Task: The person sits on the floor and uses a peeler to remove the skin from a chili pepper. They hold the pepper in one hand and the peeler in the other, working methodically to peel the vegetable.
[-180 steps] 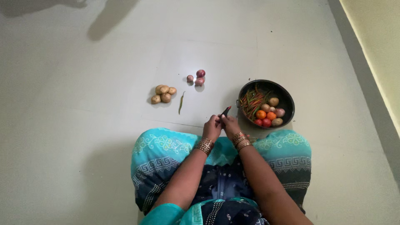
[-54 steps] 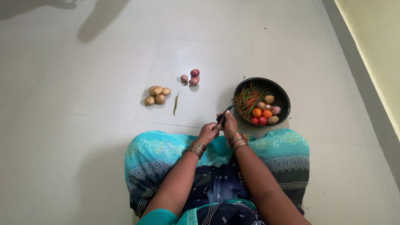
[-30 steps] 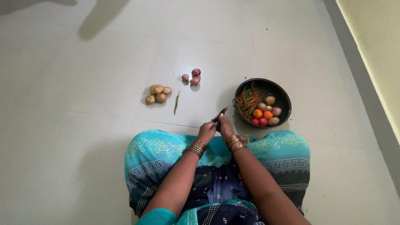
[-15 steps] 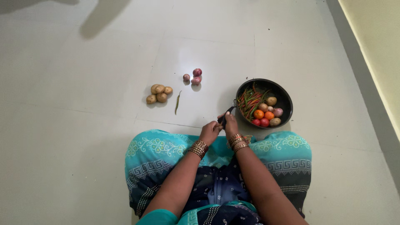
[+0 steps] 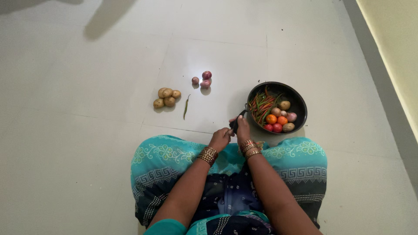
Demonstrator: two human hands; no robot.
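Person sits on pale tiled floor [image 5: 87, 130], knees in teal patterned cloth, both hands meeting just ahead of the lap. Right hand [image 5: 242, 129] grip closed around a small dark tool [image 5: 235, 123], looks like a peeler or knife, too small to tell which; its tip points up toward the pan. Left hand [image 5: 220, 139] grip curled narrow, touching the tool's lower end; whatever it pinches is hidden by the fingers, cannot tell. Gold bangles on both wrists.

Black round pan [image 5: 300, 109] on floor just right of the hands, near the right knee. Inside: red and green chillies [image 5: 261, 104] on the left half, tomatoes [image 5: 275, 123] at the near edge, a few potatoes and 1 pinkish onion along the right side.

Further out on the floor: 4 potatoes [image 5: 166, 97] in a cluster, 1 green chilli [image 5: 187, 106] lying just right of them, 3 red onions [image 5: 203, 80] beyond, well apart from the pan.
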